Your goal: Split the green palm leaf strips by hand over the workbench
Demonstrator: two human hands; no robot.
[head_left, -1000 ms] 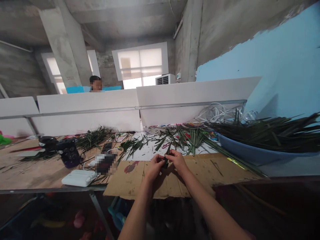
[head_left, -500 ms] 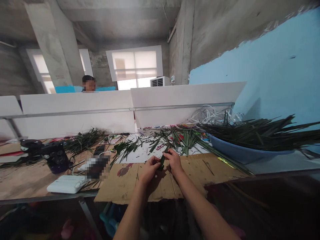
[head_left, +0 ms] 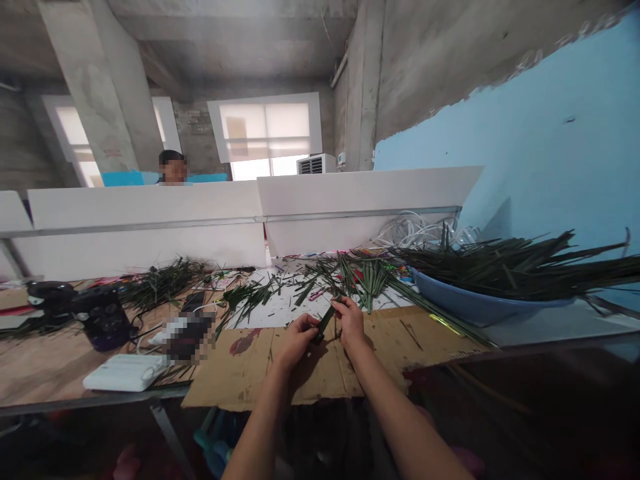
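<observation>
Between my two hands is a dark green leaf strip [head_left: 327,323], slanting up to the right above the cardboard sheet [head_left: 270,380]. My left hand [head_left: 299,339] pinches its lower end, where the strip looks folded or rolled; the fingers partly hide it. At the upper end, my right hand [head_left: 351,325] grips it between thumb and fingers. Just beyond the hands, cut leaf pieces [head_left: 373,280] lie in a loose bunch, with more green strips [head_left: 250,297] scattered to the left on white paper.
A blue basin [head_left: 480,303] heaped with long leaves stands at the right. On the left are a white box-shaped device [head_left: 123,373], a dark container [head_left: 103,320] and a leaf pile [head_left: 163,283]. White partition panels [head_left: 150,207] run behind; a person [head_left: 173,167] is beyond them.
My hands have moved slightly apart, so more of the leaf strip shows between them. The whole view has shifted a little.
</observation>
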